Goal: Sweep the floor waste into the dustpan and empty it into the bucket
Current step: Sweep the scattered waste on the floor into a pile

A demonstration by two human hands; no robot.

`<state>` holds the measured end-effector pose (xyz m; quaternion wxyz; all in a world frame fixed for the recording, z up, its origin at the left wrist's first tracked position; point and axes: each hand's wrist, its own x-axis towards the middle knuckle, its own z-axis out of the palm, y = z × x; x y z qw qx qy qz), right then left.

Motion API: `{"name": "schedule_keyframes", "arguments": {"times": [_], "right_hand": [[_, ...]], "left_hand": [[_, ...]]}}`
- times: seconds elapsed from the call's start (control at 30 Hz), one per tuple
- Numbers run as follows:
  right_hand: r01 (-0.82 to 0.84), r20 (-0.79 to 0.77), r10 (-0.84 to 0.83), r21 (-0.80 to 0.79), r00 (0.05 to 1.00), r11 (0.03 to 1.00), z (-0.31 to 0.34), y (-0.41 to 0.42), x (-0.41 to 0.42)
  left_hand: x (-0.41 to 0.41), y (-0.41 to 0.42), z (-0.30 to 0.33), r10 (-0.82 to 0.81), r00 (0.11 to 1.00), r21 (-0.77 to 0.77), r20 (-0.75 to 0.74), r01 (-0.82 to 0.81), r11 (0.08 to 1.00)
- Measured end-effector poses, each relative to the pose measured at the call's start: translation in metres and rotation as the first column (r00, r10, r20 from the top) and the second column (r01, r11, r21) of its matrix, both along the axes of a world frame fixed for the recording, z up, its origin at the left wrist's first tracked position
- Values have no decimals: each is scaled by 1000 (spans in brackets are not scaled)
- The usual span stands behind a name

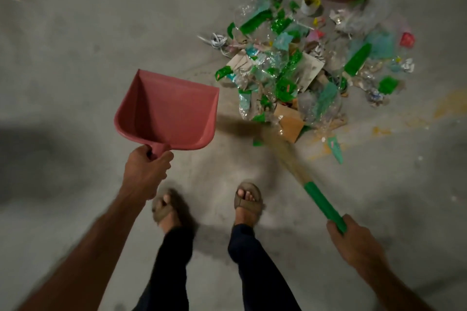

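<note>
Grey concrete floor point(75, 33) fills the frame, stained yellow at the right. On it, in the upper right, lies the floor waste point(303, 63): a loose heap of green wrappers, clear plastic, paper and card scraps. The pink dustpan point(166, 111) sits left of centre, just beside the heap but apart from it, held off the floor; its pan is bare, its open mouth points up the frame and its handle points down. The left hand point(145, 171) has its grip closed round that handle. The broom point(300, 171) runs diagonally from lower right up to centre, its blurred straw bristles touching the heap's lower edge. The right hand point(353, 242) grips the broom's green handle, fingers wrapped shut. Two sandalled feet point(247, 199) stand at lower centre.
</note>
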<state>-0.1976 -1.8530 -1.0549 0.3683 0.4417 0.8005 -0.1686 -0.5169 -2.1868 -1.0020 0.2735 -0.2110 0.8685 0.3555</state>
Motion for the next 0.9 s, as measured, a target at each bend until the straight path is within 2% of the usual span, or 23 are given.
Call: {"name": "schedule_keyframes", "arguments": {"times": [0.07, 0.2, 0.33, 0.43, 0.53, 0.6, 0.77, 0.9], "right_hand": [[81, -61, -80, 8, 995, 997, 8, 3, 0], [119, -145, -126, -54, 981, 991, 49, -12, 19], [68, -52, -78, -168, 996, 983, 71, -52, 20], [-84, -11, 84, -212, 996, 974, 64, -101, -20], [-345, -20, 347, -155, 938, 925, 38, -150, -96], [-404, -54, 401, -110, 915, 908, 17, -179, -160], [-123, -48, 119, -92, 992, 988, -27, -197, -295], [51, -9, -51, -51, 999, 997, -38, -172, -336]], "left_hand": [[-2, -4, -4, -9, 1000, -9, 1, 9, 1000], [-3, -11, 0, 34, 999, 28, 38, -35, 999], [-25, -26, 13, -23, 999, 53, 44, 20, 998], [-52, -43, 22, -49, 998, 77, 31, 47, 996], [-73, -59, 24, -78, 997, 88, 23, 76, 993], [-86, -68, 20, -79, 996, 79, 34, 76, 994], [-123, -87, 6, -136, 990, 86, 38, 132, 987], [-153, -93, 0, -192, 981, 91, 33, 188, 978]]}}
